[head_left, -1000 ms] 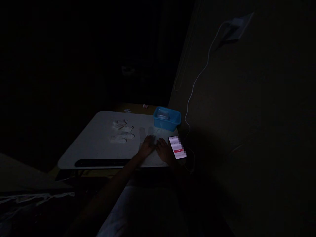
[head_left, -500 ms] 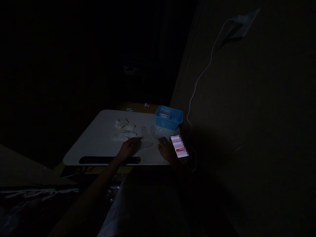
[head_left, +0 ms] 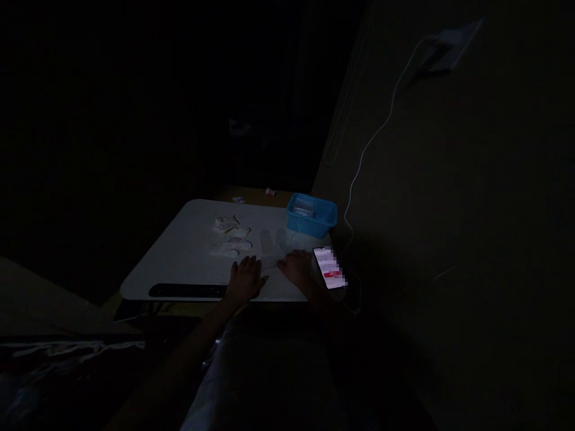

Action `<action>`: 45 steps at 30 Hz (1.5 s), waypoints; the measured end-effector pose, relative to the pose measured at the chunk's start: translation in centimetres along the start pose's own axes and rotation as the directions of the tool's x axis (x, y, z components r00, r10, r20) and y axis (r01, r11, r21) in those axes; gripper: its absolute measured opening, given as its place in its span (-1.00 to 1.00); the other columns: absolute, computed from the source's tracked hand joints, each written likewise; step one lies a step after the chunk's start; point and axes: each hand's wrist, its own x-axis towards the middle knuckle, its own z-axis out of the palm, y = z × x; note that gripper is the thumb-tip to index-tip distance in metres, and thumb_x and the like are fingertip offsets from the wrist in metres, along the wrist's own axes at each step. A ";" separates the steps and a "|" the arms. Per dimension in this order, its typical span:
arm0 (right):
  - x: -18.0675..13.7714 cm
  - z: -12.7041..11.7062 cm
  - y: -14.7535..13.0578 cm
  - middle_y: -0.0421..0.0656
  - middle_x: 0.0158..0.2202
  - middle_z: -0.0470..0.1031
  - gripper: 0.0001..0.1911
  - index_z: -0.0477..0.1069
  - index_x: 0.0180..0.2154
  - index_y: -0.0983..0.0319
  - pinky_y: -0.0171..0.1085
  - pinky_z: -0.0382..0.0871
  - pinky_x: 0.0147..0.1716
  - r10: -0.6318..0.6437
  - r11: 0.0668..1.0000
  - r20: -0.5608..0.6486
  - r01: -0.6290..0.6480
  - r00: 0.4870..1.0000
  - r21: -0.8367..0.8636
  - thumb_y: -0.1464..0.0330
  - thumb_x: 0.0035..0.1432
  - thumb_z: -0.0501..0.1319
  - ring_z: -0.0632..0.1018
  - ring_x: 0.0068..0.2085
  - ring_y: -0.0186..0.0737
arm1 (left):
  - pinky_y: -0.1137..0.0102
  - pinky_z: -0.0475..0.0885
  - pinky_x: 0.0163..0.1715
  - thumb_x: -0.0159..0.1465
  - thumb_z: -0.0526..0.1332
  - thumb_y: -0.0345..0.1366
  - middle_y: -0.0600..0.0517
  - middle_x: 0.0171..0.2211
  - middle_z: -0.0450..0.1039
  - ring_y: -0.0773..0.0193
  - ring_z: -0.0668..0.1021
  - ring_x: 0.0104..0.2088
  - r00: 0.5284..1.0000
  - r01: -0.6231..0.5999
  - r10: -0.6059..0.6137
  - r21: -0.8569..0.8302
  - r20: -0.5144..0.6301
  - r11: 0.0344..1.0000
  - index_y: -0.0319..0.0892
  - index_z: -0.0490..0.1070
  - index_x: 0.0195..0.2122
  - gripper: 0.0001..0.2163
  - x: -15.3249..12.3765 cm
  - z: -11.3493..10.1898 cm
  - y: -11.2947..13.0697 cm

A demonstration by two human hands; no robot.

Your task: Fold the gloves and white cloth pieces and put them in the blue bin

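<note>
On the white table point(head_left: 179, 251), my left hand point(head_left: 245, 279) lies palm down near the front edge, fingers spread and thumb out to the right. My right hand point(head_left: 297, 266) is just to its right, fingers bent together and pointing left. Between and beyond my hands is a faint, thin, see-through piece point(head_left: 269, 261); its kind and outline are lost in the dark. Whatever is under my right fingers is hidden. Left of it lie two crumpled whitish pieces, one farther back point(head_left: 231, 225) and one nearer point(head_left: 231, 246).
A blue basket point(head_left: 311, 226) with a clear box point(head_left: 303, 207) in it stands at the table's back right. A lit phone point(head_left: 329, 267) lies at the right edge. A white cable point(head_left: 368, 142) runs down the wall. Behind the table is a small spool-like item point(head_left: 270, 192). The room is very dark.
My left hand has moved right and nearer the front edge, and its fingers have spread flat. The right hand has turned, its fingers now bent and pointing left. The view has shifted slightly.
</note>
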 end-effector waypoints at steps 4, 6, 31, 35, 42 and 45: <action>1.0 0.4 -0.6 -0.05 -0.25 0.47 -0.74 0.48 -0.35 0.22 -0.13 0.08 -0.15 -0.017 0.999 0.080 0.014 0.997 0.039 0.27 0.08 0.05 0.39 -0.13 -0.08 | -0.03 0.06 0.03 0.19 0.02 -0.08 -0.20 0.12 0.17 -0.05 0.19 0.13 1.000 -0.006 0.006 -0.010 -0.007 1.000 -0.19 0.25 0.03 -0.57 -0.1 -0.1 0.0; 1.5 0.5 -0.5 -0.07 -0.23 0.47 -0.76 0.47 -0.35 0.21 -0.15 0.09 -0.16 -0.019 0.998 0.091 0.014 0.996 0.053 0.30 0.08 0.06 0.39 -0.13 -0.10 | -0.03 0.05 0.03 0.20 0.01 -0.08 -0.22 0.11 0.19 -0.05 0.20 0.12 1.000 -0.008 0.008 -0.036 -0.019 0.999 -0.22 0.24 0.03 -0.56 -0.1 -0.1 0.0; 5.1 3.5 1.7 -0.20 -0.27 0.53 -0.78 0.44 -0.30 0.17 -0.39 0.20 -0.33 -0.014 0.991 0.096 0.001 0.995 0.136 0.33 0.13 0.03 0.50 -0.26 -0.32 | 0.03 0.01 0.08 0.16 0.07 -0.06 -0.08 0.10 0.22 0.03 0.17 0.15 0.981 -0.194 0.185 -0.231 -0.058 0.954 -0.09 0.30 0.00 -0.59 -1.1 -1.3 -0.1; 5.2 3.7 1.9 -0.20 -0.28 0.54 -0.77 0.45 -0.31 0.16 -0.40 0.21 -0.34 -0.016 0.988 0.092 0.002 0.996 0.153 0.34 0.13 0.03 0.51 -0.27 -0.33 | 0.11 0.12 0.05 0.19 0.06 -0.18 0.03 0.05 0.31 0.12 0.22 0.12 0.960 -0.281 0.270 -0.347 -0.081 0.895 -0.01 0.44 -0.18 -0.76 -1.3 -1.8 -0.4; 5.1 4.1 2.1 -0.23 -0.28 0.54 -0.78 0.45 -0.31 0.14 -0.41 0.19 -0.36 -0.017 0.983 0.055 0.007 0.998 0.184 0.32 0.12 0.03 0.50 -0.27 -0.34 | 0.20 0.23 0.00 0.18 0.03 -0.22 0.02 -0.26 0.51 0.19 0.41 -0.04 0.899 -0.393 0.433 -0.571 -0.072 0.721 -0.03 0.50 -0.32 -0.76 -1.4 -1.6 -1.0; 5.0 4.4 2.1 -0.24 -0.29 0.54 -0.78 0.44 -0.32 0.14 -0.40 0.18 -0.35 -0.008 0.981 0.029 0.002 1.000 0.195 0.32 0.12 0.03 0.50 -0.26 -0.34 | 0.24 0.27 -0.05 0.20 0.00 -0.21 0.01 -0.30 0.52 0.21 0.46 -0.13 0.913 -0.382 0.391 -0.567 -0.112 0.729 -0.06 0.49 -0.35 -0.74 -1.6 -1.7 -0.6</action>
